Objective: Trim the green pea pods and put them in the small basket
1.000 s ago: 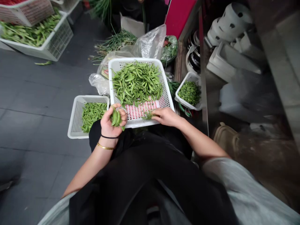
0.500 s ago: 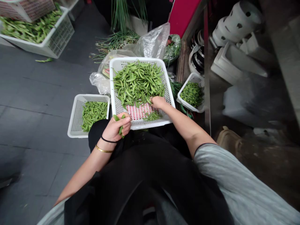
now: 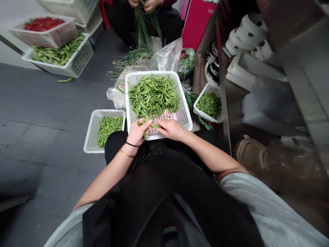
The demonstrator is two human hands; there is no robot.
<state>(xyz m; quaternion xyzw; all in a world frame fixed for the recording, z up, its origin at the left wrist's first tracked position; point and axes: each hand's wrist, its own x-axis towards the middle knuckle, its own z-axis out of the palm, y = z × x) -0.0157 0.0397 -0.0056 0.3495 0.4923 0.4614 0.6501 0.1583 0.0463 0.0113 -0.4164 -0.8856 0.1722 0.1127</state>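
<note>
A white plastic basket (image 3: 188, 113) rests at my knees, heaped with green pea pods (image 3: 154, 94) toward its far side. Over its near edge, my left hand (image 3: 138, 132) is closed around a few pods that poke out between thumb and fingers. My right hand (image 3: 171, 129) pinches one end of a pea pod (image 3: 154, 126) whose other end meets the left thumb. The two hands are close together, and the right one hides part of the basket floor. Left of my knee, a smaller white basket (image 3: 89, 137) holds more pods (image 3: 110, 127).
At right, a small basket (image 3: 195, 110) of leafy greens stands beside a metal shelf edge (image 3: 226, 127). Plastic bags (image 3: 167, 56) and scallions (image 3: 137, 56) lie beyond. Another person's hands (image 3: 150, 5) hold scallions. Stacked crates (image 3: 77, 67) stand far left.
My right hand has come back from the pod heap to my left hand, bringing a pod. The left hand has shifted right, over the basket edge. The view has tilted up, showing the other person's hands.
</note>
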